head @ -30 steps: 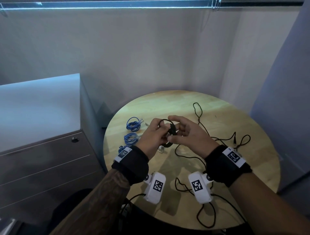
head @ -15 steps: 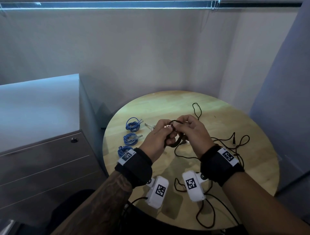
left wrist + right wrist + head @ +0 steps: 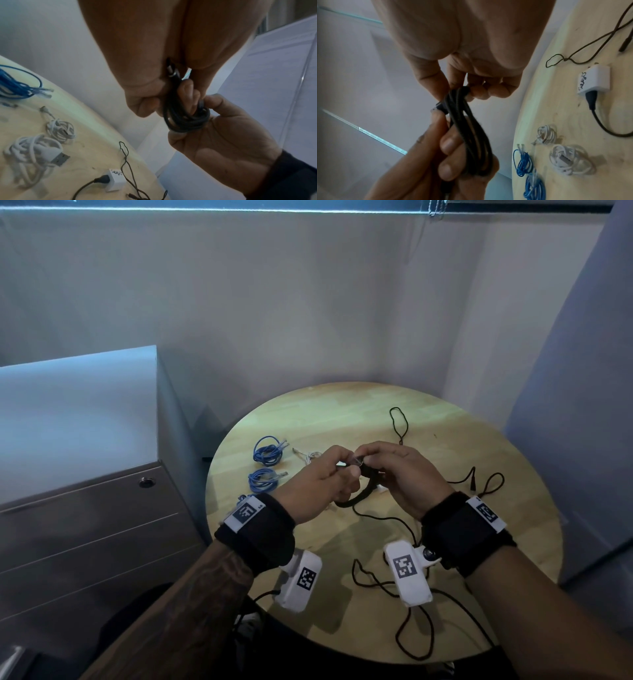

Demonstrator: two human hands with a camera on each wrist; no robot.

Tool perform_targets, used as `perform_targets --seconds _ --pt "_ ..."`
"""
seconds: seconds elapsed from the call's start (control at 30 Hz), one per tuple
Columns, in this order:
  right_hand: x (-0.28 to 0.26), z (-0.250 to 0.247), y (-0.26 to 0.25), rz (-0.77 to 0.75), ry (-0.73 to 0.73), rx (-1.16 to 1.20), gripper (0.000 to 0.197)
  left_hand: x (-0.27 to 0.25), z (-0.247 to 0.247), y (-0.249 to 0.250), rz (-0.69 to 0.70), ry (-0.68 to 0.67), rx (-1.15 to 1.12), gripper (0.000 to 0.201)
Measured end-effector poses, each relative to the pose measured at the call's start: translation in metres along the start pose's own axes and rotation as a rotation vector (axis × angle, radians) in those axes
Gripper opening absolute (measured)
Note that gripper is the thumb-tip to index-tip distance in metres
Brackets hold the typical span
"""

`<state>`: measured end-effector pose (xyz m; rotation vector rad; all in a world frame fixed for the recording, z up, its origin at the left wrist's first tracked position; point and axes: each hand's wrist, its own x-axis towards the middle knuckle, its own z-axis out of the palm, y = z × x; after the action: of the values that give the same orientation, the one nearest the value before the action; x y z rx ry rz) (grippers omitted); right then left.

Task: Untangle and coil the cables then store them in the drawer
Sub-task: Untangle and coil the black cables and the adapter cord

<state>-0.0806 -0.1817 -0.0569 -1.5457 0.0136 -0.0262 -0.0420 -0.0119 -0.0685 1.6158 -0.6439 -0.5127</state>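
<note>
Both hands hold a coiled black cable (image 3: pixel 361 494) above the middle of the round wooden table (image 3: pixel 513 542). My left hand (image 3: pixel 325 479) grips the bundle, its fingers curled round the strands (image 3: pixel 471 142). My right hand (image 3: pixel 394 470) pinches the top of the coil (image 3: pixel 185 119) with thumb and fingertips (image 3: pixel 471 92). A metal-tipped plug end (image 3: pixel 172 71) of the cable sticks up between the two hands. The grey drawer cabinet (image 3: pixel 85 525) stands to the left with its drawers shut.
Two blue coiled cables (image 3: pixel 269 451) (image 3: pixel 263 479) and two white coiled cables (image 3: pixel 60 129) (image 3: pixel 32 152) lie on the table's left. A white charger block (image 3: pixel 594 79) with a black lead and a loose thin black cable (image 3: pixel 399 422) sprawl across the middle and right.
My hands have drawn closer together. The open round loop has been squeezed into a flatter bundle, and my right fingers have moved onto its top beside the left fingers.
</note>
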Motion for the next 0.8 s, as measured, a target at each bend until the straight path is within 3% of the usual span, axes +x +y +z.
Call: perform_targets --seconds 0.1,0.23,0.33,0.5,0.6,0.8 --pt "0.0 0.0 -0.002 0.023 -0.049 -0.103 0.016 -0.002 -0.004 -0.005 0.004 -0.032 0.074 0.002" --pt "-0.003 -0.006 -0.01 -0.032 -0.153 -0.343 0.01 -0.003 -0.006 -0.01 0.004 0.0 0.152 0.023" --pt "-0.004 -0.006 -0.01 -0.061 -0.187 -0.384 0.004 -0.002 -0.004 -0.01 0.004 0.015 0.145 0.03" --pt "-0.003 0.0 -0.006 -0.226 -0.07 -0.463 0.008 0.002 -0.003 -0.008 0.029 0.025 0.102 0.004" --pt "-0.005 0.003 -0.008 -0.366 -0.024 -0.632 0.012 0.003 -0.002 -0.012 0.017 0.059 0.103 0.008" --pt "0.0 -0.004 -0.003 -0.296 -0.002 -0.557 0.016 0.004 0.0 -0.019 0.055 0.164 0.239 0.011"
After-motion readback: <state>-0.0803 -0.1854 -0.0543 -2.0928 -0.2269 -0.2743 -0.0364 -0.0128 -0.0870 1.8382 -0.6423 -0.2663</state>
